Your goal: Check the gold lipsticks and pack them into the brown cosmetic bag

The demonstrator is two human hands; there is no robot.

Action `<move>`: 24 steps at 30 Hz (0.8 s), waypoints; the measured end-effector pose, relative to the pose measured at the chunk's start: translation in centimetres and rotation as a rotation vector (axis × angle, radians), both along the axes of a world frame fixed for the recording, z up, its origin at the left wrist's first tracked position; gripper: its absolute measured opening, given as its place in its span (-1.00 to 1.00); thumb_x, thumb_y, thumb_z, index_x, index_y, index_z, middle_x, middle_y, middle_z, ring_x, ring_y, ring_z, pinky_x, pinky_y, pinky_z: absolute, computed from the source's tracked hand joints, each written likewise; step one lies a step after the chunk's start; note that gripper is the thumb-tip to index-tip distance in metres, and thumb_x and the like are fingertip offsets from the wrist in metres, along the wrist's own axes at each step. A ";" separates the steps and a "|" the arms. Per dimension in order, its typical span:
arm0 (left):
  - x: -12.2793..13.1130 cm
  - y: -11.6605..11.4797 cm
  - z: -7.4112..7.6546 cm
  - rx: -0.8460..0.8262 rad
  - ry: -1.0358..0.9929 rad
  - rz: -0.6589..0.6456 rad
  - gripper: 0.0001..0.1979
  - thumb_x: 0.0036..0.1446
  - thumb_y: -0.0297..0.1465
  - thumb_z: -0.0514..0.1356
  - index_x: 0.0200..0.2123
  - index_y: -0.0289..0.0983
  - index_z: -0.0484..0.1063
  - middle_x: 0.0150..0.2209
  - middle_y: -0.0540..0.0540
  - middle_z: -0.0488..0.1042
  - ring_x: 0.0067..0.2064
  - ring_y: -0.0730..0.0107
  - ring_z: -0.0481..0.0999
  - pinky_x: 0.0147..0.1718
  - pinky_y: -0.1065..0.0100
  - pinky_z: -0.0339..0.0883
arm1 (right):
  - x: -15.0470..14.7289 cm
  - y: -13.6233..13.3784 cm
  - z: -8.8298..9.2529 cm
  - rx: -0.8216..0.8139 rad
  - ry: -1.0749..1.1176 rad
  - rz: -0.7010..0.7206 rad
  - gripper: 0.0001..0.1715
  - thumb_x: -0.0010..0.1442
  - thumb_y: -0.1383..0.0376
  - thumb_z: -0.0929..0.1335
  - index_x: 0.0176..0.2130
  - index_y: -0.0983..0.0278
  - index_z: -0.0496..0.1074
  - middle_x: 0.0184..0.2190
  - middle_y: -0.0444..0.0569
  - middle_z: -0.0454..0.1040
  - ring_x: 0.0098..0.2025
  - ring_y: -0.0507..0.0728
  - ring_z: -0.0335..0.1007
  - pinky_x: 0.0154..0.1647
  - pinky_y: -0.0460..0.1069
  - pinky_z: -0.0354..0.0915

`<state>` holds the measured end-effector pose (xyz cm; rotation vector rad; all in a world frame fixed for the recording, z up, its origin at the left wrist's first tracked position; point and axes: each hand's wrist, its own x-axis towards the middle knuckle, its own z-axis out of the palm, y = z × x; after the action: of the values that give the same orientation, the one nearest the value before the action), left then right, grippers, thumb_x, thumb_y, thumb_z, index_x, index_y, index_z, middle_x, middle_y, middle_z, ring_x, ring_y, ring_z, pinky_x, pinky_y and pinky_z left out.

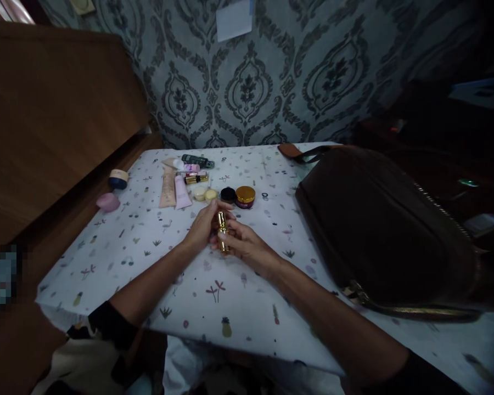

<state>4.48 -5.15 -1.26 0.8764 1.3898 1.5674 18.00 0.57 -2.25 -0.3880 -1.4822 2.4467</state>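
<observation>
A: Head view: where's the gold tube?
B: Just below and left of frame centre, between both hands, over the worktop.
A: Long axis?
B: Runs up-down in frame, top end leaning slightly left.
A: Fingers?
B: Right hand: closed on the tube, thumb across it. Left hand: curled around its upper left; can't tell if gripping.
A: Nearer hand?
B: Both at it; tube lies left of right palm. Gold-lidded jar sits just up-right.
</observation>
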 end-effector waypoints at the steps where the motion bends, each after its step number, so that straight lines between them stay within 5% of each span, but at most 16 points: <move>1: 0.0 0.0 -0.2 -0.002 -0.013 0.011 -0.37 0.14 0.19 0.14 -0.18 -0.29 0.50 -0.31 -0.10 0.55 -0.45 0.47 0.45 -0.57 0.49 0.22 | -0.1 -0.1 0.0 -0.035 0.024 -0.024 -0.32 -0.03 -0.02 0.59 -0.04 0.22 0.40 -0.22 -0.03 0.56 -0.23 0.12 0.54 -0.21 0.01 0.41; 5: 0.0 0.2 -0.8 0.057 -0.026 0.039 -0.42 0.15 0.15 0.18 -0.11 -0.26 0.48 -0.22 -0.10 0.54 -0.23 0.38 0.53 -0.35 0.45 0.39 | -0.4 -0.1 0.1 -0.096 0.119 -0.210 -0.40 -0.04 0.00 0.60 -0.10 0.16 0.42 -0.16 -0.06 0.56 -0.09 0.17 0.53 0.01 0.11 0.39; 9: 0.2 0.0 -1.1 0.093 0.063 0.026 -0.45 0.18 0.13 0.17 -0.10 -0.24 0.45 -0.14 -0.09 0.52 -0.09 0.35 0.51 -0.21 0.42 0.41 | -0.3 0.6 0.4 0.037 0.120 -0.410 -0.53 -0.07 0.08 0.60 -0.20 0.21 0.52 -0.19 -0.05 0.56 -0.04 0.18 0.46 0.10 0.11 0.31; 13: 0.7 -0.3 -0.7 0.073 0.122 -0.070 -0.36 0.14 0.20 0.15 -0.07 -0.25 0.42 -0.24 -0.08 0.49 -0.23 0.36 0.50 -0.34 0.40 0.41 | 0.0 1.1 0.9 0.078 0.072 -0.528 -0.53 -0.11 0.12 0.59 -0.20 0.24 0.55 -0.30 -0.10 0.52 -0.27 0.11 0.41 -0.17 0.04 0.33; 18: 1.2 -0.5 -0.5 0.042 0.180 -0.043 -0.37 0.17 0.23 0.09 -0.18 -0.27 0.38 -0.57 0.06 0.30 -0.56 0.47 0.30 -0.61 0.45 0.16 | -0.2 0.7 1.2 -0.026 0.082 -0.414 -0.42 -0.16 0.07 0.61 -0.18 0.24 0.50 -0.44 -0.16 0.44 -0.50 0.02 0.29 -0.48 -0.05 0.13; 24: 1.6 -0.9 -0.3 0.006 0.305 0.034 -0.42 0.23 0.21 0.00 -0.25 -0.23 0.32 -0.61 0.13 0.17 -0.62 0.53 0.11 -0.64 0.45 -0.02 | -0.2 0.6 0.6 0.099 -0.054 -0.574 -0.28 0.06 -0.36 0.35 -0.38 0.23 0.42 -0.67 -0.21 0.17 -0.62 0.01 0.05 -0.63 -0.07 -0.06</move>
<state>6.13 -6.08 -1.56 1.1375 1.6196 1.5086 17.82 1.15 -1.67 -0.7448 -1.2793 1.9158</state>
